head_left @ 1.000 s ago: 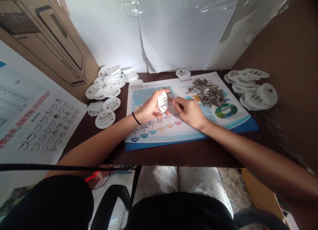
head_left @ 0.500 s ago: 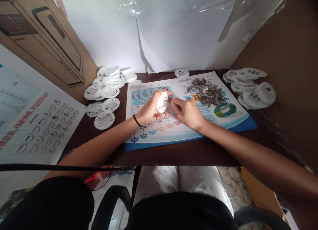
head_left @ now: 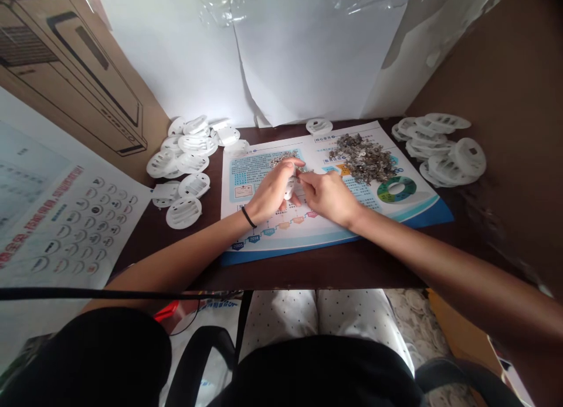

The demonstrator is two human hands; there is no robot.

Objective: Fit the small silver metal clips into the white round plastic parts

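Note:
My left hand is wrapped around a round white plastic disc, which is turned nearly edge-on and mostly hidden by the fingers. A black band circles that wrist. Against the disc's right side, the fingertips of my right hand are pinched together; whatever they hold is too small and covered to make out. Beneath both hands lies a printed sheet. A heap of small metal pieces sits on it to the right, and a smaller scatter of metal pieces shows just behind my left hand.
Several white slotted discs are piled at the left, more discs at the right, and one disc lies at the back. A cardboard box and a cardboard wall flank the dark table. A black cable crosses the lower left.
My left hand has turned the disc from facing me to nearly edge-on, its fingers now covering more of it. My right hand stays pinched at its side. The whole view has shifted slightly.

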